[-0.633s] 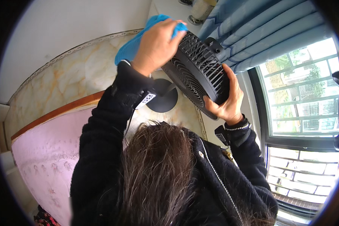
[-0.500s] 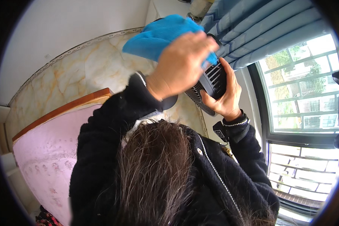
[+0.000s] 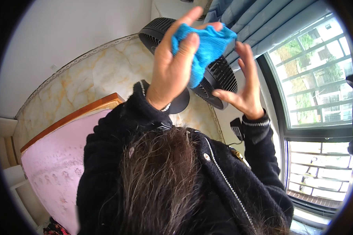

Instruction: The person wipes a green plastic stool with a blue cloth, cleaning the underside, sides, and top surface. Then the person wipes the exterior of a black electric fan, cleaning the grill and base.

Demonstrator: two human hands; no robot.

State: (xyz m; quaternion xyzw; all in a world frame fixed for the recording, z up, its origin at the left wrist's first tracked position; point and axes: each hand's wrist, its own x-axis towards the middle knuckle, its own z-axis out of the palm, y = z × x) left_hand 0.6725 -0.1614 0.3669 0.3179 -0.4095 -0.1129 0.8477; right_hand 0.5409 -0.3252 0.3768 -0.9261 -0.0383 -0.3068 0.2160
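Seen from above the person's head, two bare hands in dark fuzzy sleeves reach forward around a black fan (image 3: 224, 78).

The left hand (image 3: 168, 76) grips a bright blue cloth (image 3: 210, 49), bunched and hanging partly loose. The thumb presses on the near face of the cloth, and other fingers (image 3: 190, 17) curl behind it, their tips just showing past its upper edge; one finger points up and away, free of the cloth. The cloth spreads to the right of the thumb, with a fold hanging down below it. It covers the middle of the fan from view; whether it touches the fan, I cannot tell.

The right hand (image 3: 248, 94) holds nothing visible. Its fingers are spread apart, thumb toward the left and the others pointing up, beside the fan's right end. The thumb tip overlaps the fan's rim in view, but contact cannot be made out.

The fan's slatted casing slants from upper left, behind the left hand, to lower right. Its round dark base (image 3: 180, 103) shows below, near the left wrist, over a marbled floor (image 3: 113, 64). A pink bed (image 3: 62, 156) with a wooden edge lies left; a blue curtain (image 3: 262, 27) and barred window (image 3: 313, 74) are right.
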